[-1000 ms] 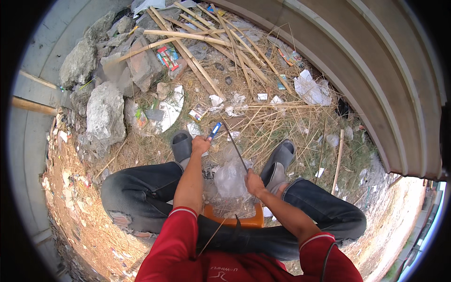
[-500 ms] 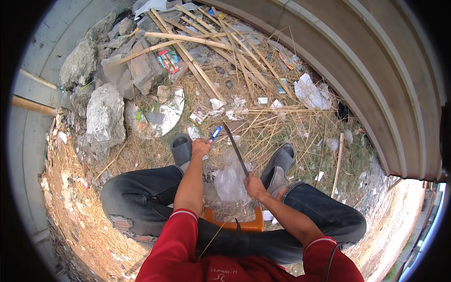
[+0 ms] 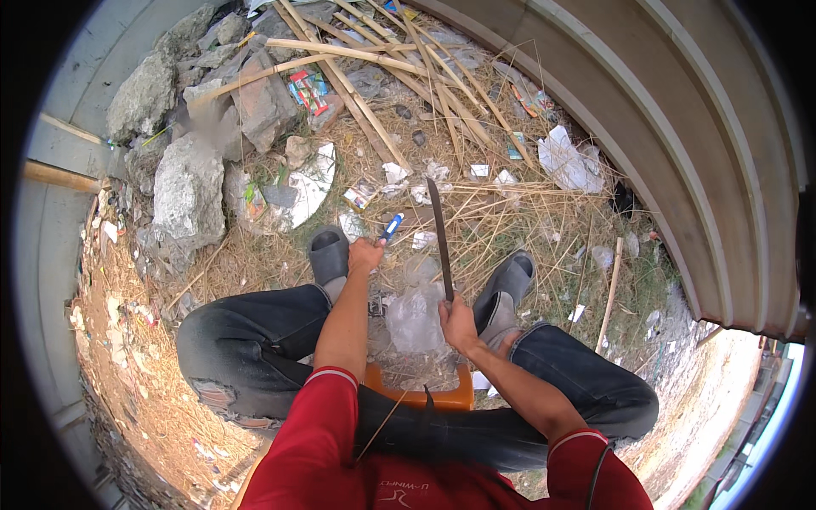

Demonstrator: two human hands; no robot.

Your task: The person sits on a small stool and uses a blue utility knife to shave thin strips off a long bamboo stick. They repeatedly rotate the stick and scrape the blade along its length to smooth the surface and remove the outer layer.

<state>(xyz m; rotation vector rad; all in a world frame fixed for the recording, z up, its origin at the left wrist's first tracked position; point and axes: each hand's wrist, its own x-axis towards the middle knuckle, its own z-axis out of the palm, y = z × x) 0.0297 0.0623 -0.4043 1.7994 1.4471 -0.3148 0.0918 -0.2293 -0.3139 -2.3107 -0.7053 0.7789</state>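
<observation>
My right hand (image 3: 458, 325) is closed round the near end of a machete (image 3: 442, 238), whose long, dark, narrow blade points away from me. Its handle is hidden in my fist. To the left of it, my left hand (image 3: 365, 254) grips a short blue-and-white tube-shaped object (image 3: 391, 227), its far end sticking out past my fingers; its exact kind is too small to make out. A gap separates this object from the blade. Below and between my hands, a crumpled clear plastic bag (image 3: 416, 318) lies on the ground.
My legs are spread, with grey slippers (image 3: 329, 253) on my feet, over an orange plastic stool (image 3: 461, 392). Bamboo strips (image 3: 382, 61) lie crossed ahead on dry grass and litter. Broken concrete lumps (image 3: 189, 194) sit at left; a ribbed metal sheet (image 3: 646, 127) rises at right.
The machete has swung more upright, its tip moving away from me and to the right. My left hand still holds the blue-and-white object in nearly the same spot.
</observation>
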